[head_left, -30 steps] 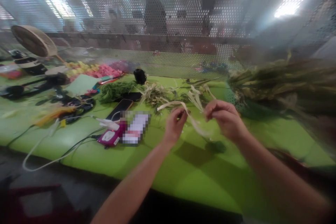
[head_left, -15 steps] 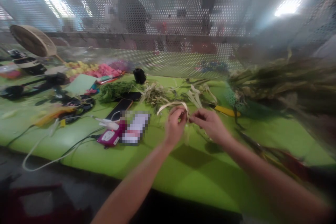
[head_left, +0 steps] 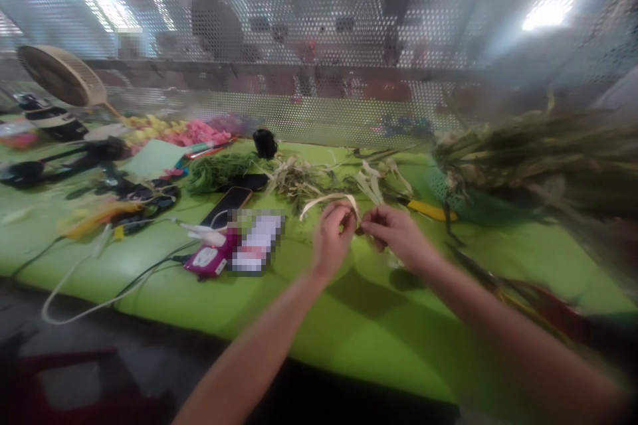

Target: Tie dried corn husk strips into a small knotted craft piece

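Observation:
Near the middle of the green table, my left hand (head_left: 333, 234) is closed on a pale, flat plant strip (head_left: 319, 201), which curves out over the knuckles to the left. Close against it on the right, my right hand (head_left: 391, 232) has its fingers pinched together at the strip's lower end; what exactly lies between those fingertips is too small to make out. Just behind both hands lie a heap of dry pale leaf strips (head_left: 294, 179) and a few more light strips (head_left: 369, 180). A yellow-handled knife (head_left: 431, 210) rests to the right of my right hand.
On the left lie a phone with a lit screen (head_left: 259, 242), a magenta power adapter (head_left: 207, 260), cables and a dark phone (head_left: 229, 206). Green foliage (head_left: 219, 171) and a fan (head_left: 62, 76) are farther off. A large bundle of stalks (head_left: 538, 153) fills the right.
My right hand's fingers have curled in slightly near the strip, and the pale piece hanging below the hands no longer shows. Behind the perforated screen, a person has moved left.

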